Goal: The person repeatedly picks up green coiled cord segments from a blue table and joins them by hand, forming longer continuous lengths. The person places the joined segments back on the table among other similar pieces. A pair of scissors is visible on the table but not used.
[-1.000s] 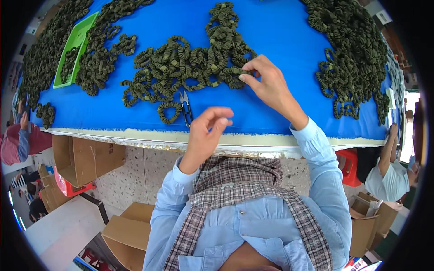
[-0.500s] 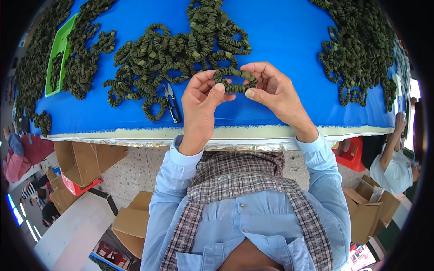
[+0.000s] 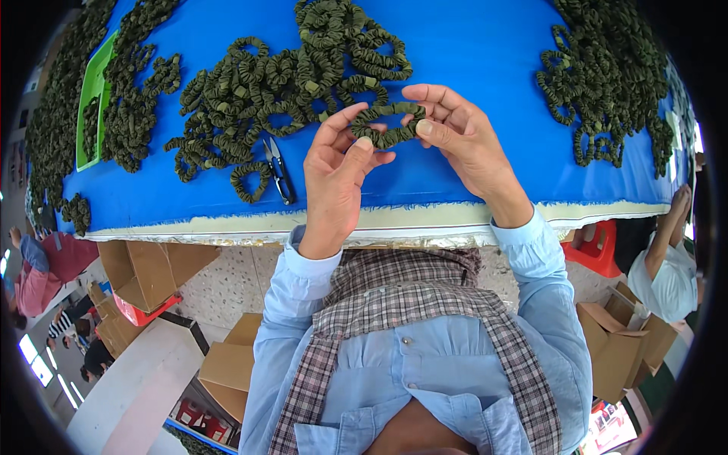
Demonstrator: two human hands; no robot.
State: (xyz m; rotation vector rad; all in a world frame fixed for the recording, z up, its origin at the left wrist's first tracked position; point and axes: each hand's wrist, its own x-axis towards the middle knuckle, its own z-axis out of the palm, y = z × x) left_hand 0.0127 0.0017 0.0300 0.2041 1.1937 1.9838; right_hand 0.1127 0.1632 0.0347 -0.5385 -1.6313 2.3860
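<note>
A dark green scrunchie is held up between both hands over the near part of the blue table. My left hand pinches its left side with thumb and fingers. My right hand grips the right end, thumb in front, its upper fingers raised. Left of my left hand, thread snips lie with their blades pointing away from me, and a single scrunchie rests beside them. Behind my hands spreads a large heap of the same scrunchies.
More scrunchies are piled at the right, others around a green basket at the left. Cardboard boxes and a red stool stand below the table edge. People sit at both sides, one in a light shirt.
The scrunchie has turned slightly and shifted a little left and away from me. My right hand has moved left and up with it. The whole view has shifted slightly.
</note>
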